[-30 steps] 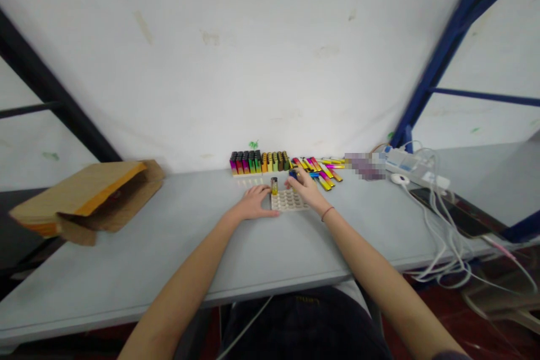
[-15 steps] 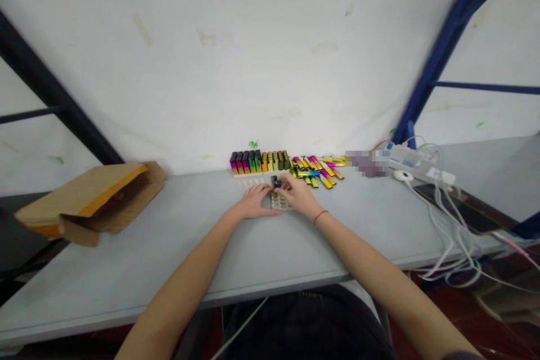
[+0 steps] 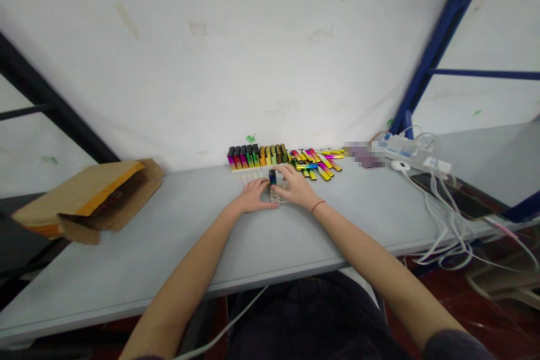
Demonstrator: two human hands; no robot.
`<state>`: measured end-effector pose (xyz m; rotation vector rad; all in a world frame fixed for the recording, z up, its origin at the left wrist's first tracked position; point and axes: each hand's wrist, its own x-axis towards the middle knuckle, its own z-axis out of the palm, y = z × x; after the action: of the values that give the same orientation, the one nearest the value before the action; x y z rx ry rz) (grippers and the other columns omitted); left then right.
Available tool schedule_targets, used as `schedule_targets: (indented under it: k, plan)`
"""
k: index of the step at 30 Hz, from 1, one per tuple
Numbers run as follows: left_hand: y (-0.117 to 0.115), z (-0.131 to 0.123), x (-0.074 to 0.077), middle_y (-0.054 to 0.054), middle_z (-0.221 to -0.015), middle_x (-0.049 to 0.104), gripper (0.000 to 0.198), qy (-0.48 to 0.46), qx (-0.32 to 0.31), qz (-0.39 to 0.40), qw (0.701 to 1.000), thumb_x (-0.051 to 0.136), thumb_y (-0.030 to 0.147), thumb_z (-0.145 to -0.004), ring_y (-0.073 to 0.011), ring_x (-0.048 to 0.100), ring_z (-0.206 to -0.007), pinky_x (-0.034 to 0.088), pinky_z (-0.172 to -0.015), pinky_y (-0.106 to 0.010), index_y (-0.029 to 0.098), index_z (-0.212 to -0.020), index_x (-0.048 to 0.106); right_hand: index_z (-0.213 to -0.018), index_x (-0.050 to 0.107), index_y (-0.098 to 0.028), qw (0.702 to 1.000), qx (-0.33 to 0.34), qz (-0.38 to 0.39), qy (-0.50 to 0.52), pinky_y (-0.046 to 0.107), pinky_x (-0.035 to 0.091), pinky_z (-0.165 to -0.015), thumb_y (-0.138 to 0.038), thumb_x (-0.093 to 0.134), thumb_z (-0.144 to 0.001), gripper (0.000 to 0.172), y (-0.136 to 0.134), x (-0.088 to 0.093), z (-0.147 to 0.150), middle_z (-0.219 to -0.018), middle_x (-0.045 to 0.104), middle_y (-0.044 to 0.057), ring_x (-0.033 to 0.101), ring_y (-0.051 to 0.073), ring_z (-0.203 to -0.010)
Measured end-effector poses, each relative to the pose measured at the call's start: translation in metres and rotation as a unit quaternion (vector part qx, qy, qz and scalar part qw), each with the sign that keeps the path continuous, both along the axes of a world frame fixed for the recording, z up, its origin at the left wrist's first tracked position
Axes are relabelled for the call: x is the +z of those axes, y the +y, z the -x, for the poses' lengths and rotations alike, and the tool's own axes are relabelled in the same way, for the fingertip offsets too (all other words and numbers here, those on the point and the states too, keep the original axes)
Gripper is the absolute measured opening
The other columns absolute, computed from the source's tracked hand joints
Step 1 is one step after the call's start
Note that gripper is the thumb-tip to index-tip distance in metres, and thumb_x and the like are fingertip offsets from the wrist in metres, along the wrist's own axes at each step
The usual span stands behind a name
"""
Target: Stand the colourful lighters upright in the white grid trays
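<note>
A small pale tray with holes [image 3: 276,198] lies on the table in front of me, partly covered by my hands. My left hand [image 3: 252,197] braces its left side, thumb along the near edge and fingers toward the back. An upright dark blue lighter [image 3: 272,178] stands at the tray's left end. My right hand [image 3: 297,187] reaches over the tray from the right, thumb and forefinger closed about this lighter. Just behind are upright lighters in rows, pink to green [image 3: 243,160] and yellow to brown [image 3: 273,156]. Loose shiny lighters [image 3: 323,167] lie in a heap to the right.
An open cardboard box [image 3: 93,194] lies at the left. On the right are a power strip [image 3: 415,154], tangled white cables [image 3: 453,225], a white round-ended plug [image 3: 400,166] and a dark flat device [image 3: 459,196]. The wall [image 3: 270,67] rises behind the table.
My right hand has shifted slightly, and the dark blue lighter now shows upright at the tray's left end. My left hand keeps its place at the tray. The view has tilted slightly.
</note>
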<state>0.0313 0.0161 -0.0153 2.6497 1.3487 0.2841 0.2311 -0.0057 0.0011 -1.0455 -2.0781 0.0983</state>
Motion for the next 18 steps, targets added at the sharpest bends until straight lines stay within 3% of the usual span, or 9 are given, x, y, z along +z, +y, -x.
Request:
schedule_targets:
  k: [3, 5, 7, 10, 13, 18]
  plan:
    - [-0.001, -0.001, 0.002, -0.015, -0.136, 0.044, 0.083, 0.007, 0.006, 0.004, 1.0, 0.06, 0.069, -0.07, -0.0334, 0.038, -0.126, 0.028, -0.107, -0.044, 0.016, -0.132, 0.044, -0.114, 0.06, -0.015, 0.994, -0.109, 0.011, -0.016, 0.036, 0.04, -0.092, -0.024, 0.046, -0.087, 0.032, 0.014, -0.001, -0.023, -0.111, 0.06, 0.012, 0.053, 0.025, -0.104]
    - [-0.001, -0.001, 0.003, -0.015, -0.136, 0.044, 0.084, 0.006, 0.006, 0.003, 1.0, 0.06, 0.07, -0.07, -0.0335, 0.039, -0.125, 0.029, -0.106, -0.045, 0.016, -0.132, 0.044, -0.118, 0.06, -0.014, 0.972, -0.231, 0.035, -0.027, 0.042, 0.036, -0.094, -0.018, 0.042, -0.087, 0.036, 0.025, -0.005, -0.044, -0.117, 0.059, 0.017, 0.049, 0.029, -0.11]
    - [0.0, 0.0, 0.003, -0.015, -0.136, 0.044, 0.085, 0.004, 0.005, 0.004, 1.0, 0.06, 0.072, -0.069, -0.0338, 0.04, -0.125, 0.029, -0.106, -0.045, 0.016, -0.132, 0.044, -0.126, 0.056, -0.017, 0.948, -0.311, 0.055, -0.047, 0.049, 0.031, -0.096, -0.02, 0.042, -0.087, 0.041, 0.034, -0.011, -0.062, -0.125, 0.055, 0.018, 0.043, 0.034, -0.115]
    - [0.0, 0.0, 0.003, -0.015, -0.137, 0.044, 0.086, 0.001, 0.005, 0.008, 1.0, 0.059, 0.072, -0.068, -0.0344, 0.039, -0.125, 0.029, -0.107, -0.045, 0.016, -0.132, 0.043, -0.126, 0.057, -0.024, 0.94, -0.323, 0.066, -0.088, 0.06, 0.019, -0.1, -0.033, 0.045, -0.089, 0.039, 0.042, -0.021, -0.08, -0.13, 0.053, 0.015, 0.035, 0.038, -0.124]
    - [0.0, 0.0, 0.002, -0.015, -0.137, 0.044, 0.085, -0.004, 0.004, 0.007, 1.0, 0.059, 0.072, -0.068, -0.0348, 0.039, -0.126, 0.028, -0.107, -0.046, 0.017, -0.132, 0.043, -0.116, 0.063, -0.023, 0.94, -0.317, 0.076, -0.104, 0.066, 0.009, -0.101, -0.036, 0.047, -0.089, 0.034, 0.047, -0.026, -0.086, -0.128, 0.055, 0.016, 0.033, 0.038, -0.126]
    - [0.0, 0.0, 0.003, -0.015, -0.137, 0.044, 0.085, -0.01, 0.001, 0.006, 1.0, 0.058, 0.073, -0.068, -0.0352, 0.04, -0.125, 0.029, -0.106, -0.047, 0.018, -0.131, 0.044, -0.102, 0.063, -0.018, 0.954, -0.285, 0.076, -0.051, 0.061, 0.015, -0.103, -0.025, 0.057, -0.081, 0.023, 0.05, -0.02, -0.09, -0.112, 0.063, 0.014, 0.044, 0.033, -0.118]
